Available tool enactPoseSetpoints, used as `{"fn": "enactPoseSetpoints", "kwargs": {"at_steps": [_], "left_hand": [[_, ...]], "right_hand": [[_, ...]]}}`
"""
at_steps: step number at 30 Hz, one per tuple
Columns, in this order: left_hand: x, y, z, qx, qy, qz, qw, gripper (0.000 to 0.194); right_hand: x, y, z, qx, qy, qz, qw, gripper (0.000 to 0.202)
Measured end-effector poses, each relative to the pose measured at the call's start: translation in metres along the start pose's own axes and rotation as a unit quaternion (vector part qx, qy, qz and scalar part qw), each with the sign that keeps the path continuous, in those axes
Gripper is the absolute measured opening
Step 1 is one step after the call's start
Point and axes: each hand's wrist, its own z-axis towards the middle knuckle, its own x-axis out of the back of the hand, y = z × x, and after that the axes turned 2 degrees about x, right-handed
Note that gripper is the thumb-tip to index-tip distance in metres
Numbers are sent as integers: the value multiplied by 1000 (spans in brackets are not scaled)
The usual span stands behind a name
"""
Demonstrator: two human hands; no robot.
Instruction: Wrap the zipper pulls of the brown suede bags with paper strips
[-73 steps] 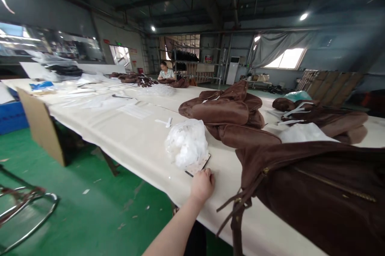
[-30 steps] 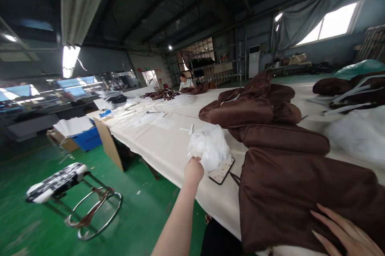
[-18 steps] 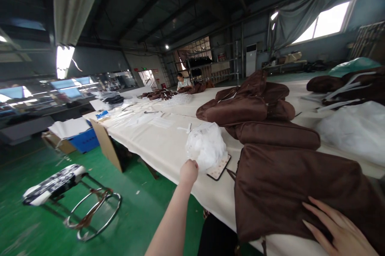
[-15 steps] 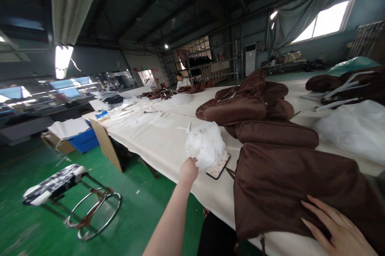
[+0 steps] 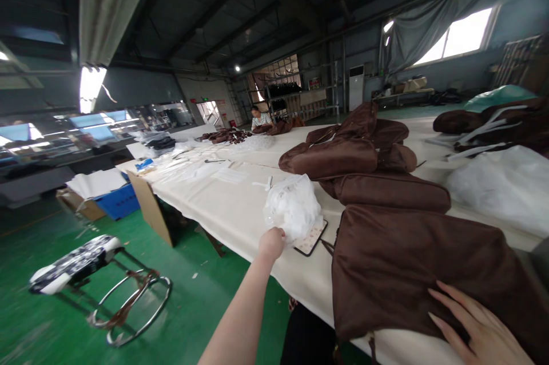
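Observation:
My left hand (image 5: 271, 244) is closed at the lower left edge of a crumpled white plastic bag (image 5: 295, 205), its fingertips pinched against the plastic and partly hidden. Under that bag lies a flat, dark-rimmed thing with a pale patterned face (image 5: 311, 240), perhaps a phone. My right hand (image 5: 474, 319) rests open, fingers spread, on a large brown fabric bag (image 5: 412, 268) lying flat at the table's near edge. A zipper pull hangs from the brown bag's front edge.
More brown bags (image 5: 343, 153) are piled behind on the cream-covered table (image 5: 214, 199). White plastic (image 5: 506, 185) lies at the right. On the green floor stand a stool (image 5: 81, 262) and a blue crate (image 5: 118, 200). A person (image 5: 259, 118) is at the table's far end.
My left hand has shifted very slightly right against the plastic bag. My right hand stays flat on the brown bag. The view has turned a little.

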Motion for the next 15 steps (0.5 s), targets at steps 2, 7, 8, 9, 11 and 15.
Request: {"fn": "enactPoseSetpoints", "kwargs": {"at_steps": [2, 7, 8, 9, 11, 15], "left_hand": [[0, -1, 0, -1, -1, 1, 1000, 21], [0, -3, -4, -13, 11, -13, 1000, 24], [0, -2, -6, -16, 10, -18, 1000, 24], [-1, -2, -6, -17, 9, -21, 1000, 23], [-2, -1, -8, -14, 8, -26, 1000, 18], [-1, 2, -10, 1, 31, -47, 998, 18]], "right_hand": [[-1, 1, -1, 0, 3, -2, 1000, 57], [-1, -1, -1, 1, 3, 3, 1000, 57], [-1, -1, -1, -2, 3, 4, 1000, 57], [-2, -1, -1, -7, 0, 5, 1000, 58], [-3, -1, -2, -16, -4, 6, 1000, 59], [-4, 1, -2, -8, -5, 4, 1000, 58]]}}
